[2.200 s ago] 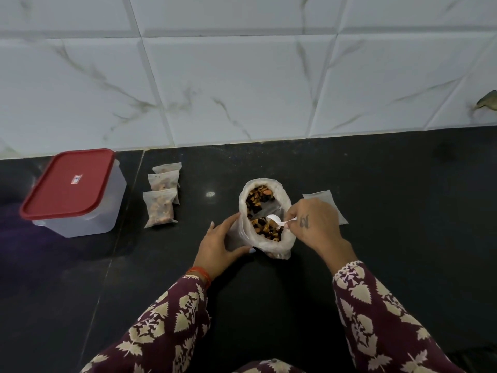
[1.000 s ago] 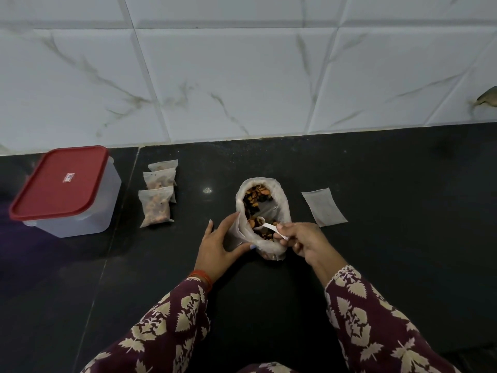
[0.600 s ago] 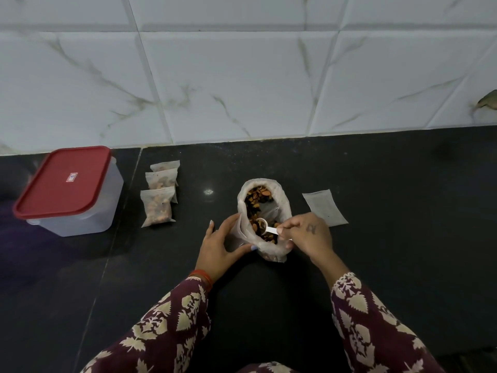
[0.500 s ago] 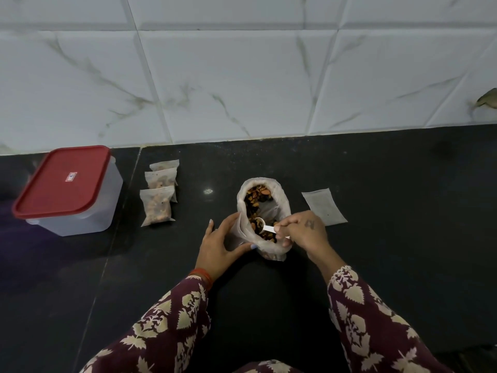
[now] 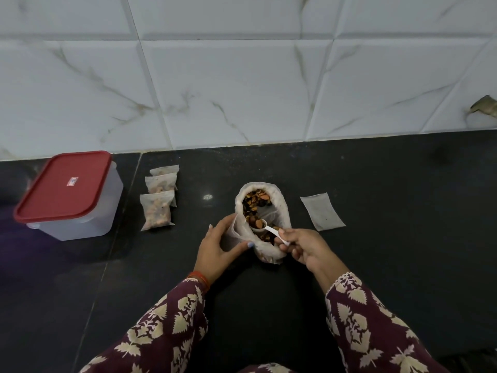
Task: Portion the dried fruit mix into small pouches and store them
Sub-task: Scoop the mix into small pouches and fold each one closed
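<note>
Translucent plastic storage box [image 5: 80,211] with red lid [image 5: 64,185]. Black stone countertop [image 5: 403,197]; white marble-veined wall tiles [image 5: 228,90]. Maroon sleeves [image 5: 166,327] with cream leaf print; brown-orange-black dried fruit mix [image 5: 254,203].

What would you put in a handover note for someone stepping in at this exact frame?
Left hand: holds the open side of the big fruit-mix bag.
Right hand: grips a small white spoon, its bowl loaded with mix, over the bag's mouth.
Done: three filled pouches lie on the black counter, beside the red-lidded container, which is shut.
Left: one empty pouch lies flat to the right of the bag; fill it, then store all the pouches.
</note>
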